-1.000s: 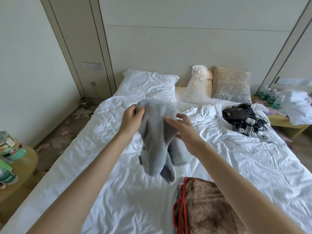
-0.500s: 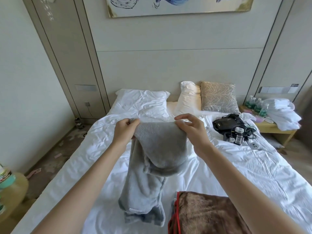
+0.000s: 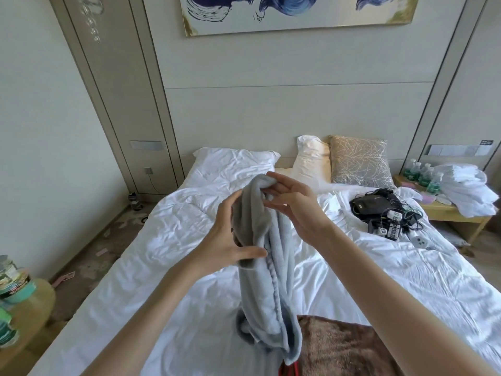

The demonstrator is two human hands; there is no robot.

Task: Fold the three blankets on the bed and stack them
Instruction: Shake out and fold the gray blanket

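A grey fleece blanket (image 3: 267, 289) hangs bunched in a long vertical fold above the white bed (image 3: 162, 267). My left hand (image 3: 230, 240) grips its upper part from the left, thumb across the front. Close beside it, my right hand (image 3: 295, 204) pinches the blanket's top corner between thumb and forefinger, its other fingers spread. The blanket's lower end dangles just over a brown plush blanket (image 3: 341, 348) with a red edge, lying at the near edge of the bed. No third blanket is in view.
White pillows (image 3: 235, 164) and a patterned cushion (image 3: 359, 161) lie at the headboard. Black devices with cables (image 3: 379, 210) sit on the bed's right side. A nightstand (image 3: 450, 210) holds bottles and white towels. At the left stands a round table (image 3: 29, 308) with containers.
My hands have come close together, so the blanket went from stretched between them to one bunched hanging fold. My left hand has dropped lower on it. The view has tilted upward.
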